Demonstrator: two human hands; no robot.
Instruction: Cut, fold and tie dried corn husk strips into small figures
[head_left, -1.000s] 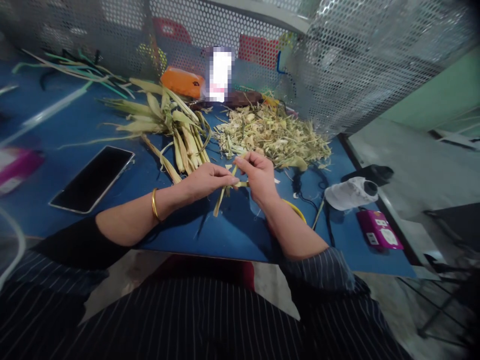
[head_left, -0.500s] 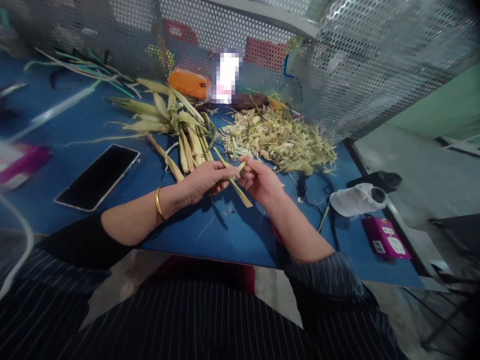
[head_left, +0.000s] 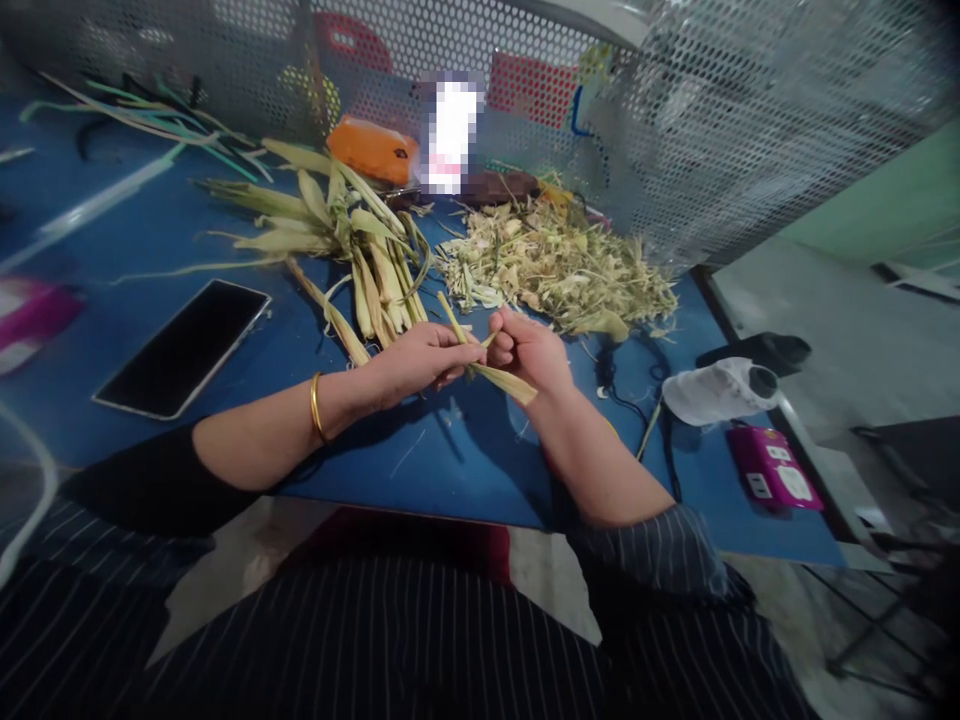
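Note:
A yellow-green strip of dried plant leaf (head_left: 504, 380), like corn husk, is held between my two hands above the blue table. My left hand (head_left: 424, 362), with a gold bangle at its wrist, pinches it between thumb and fingers. A narrow stem end sticks up past the thumb, and the wider, flat end points toward my right wrist. My right hand (head_left: 529, 350) is closed on a thin part of the same strip, close to the left fingertips. Beyond my left hand lies a bundle of long leaves and stalks (head_left: 382, 280). A heap of shredded plant bits (head_left: 555, 265) lies beyond my right hand.
A dark-screened phone (head_left: 184, 345) lies at left, near a pink packet (head_left: 34, 320). An orange packet (head_left: 373, 150) and a blurred-out bright screen (head_left: 452, 135) stand by the perforated metal panel (head_left: 420, 40). A white-wrapped roll (head_left: 716, 390) and purple packet (head_left: 776, 467) are at right.
My right hand has curled its fingers in and turned slightly. The strip's wide end has swung right and up, toward my right wrist. The view has shifted a little.

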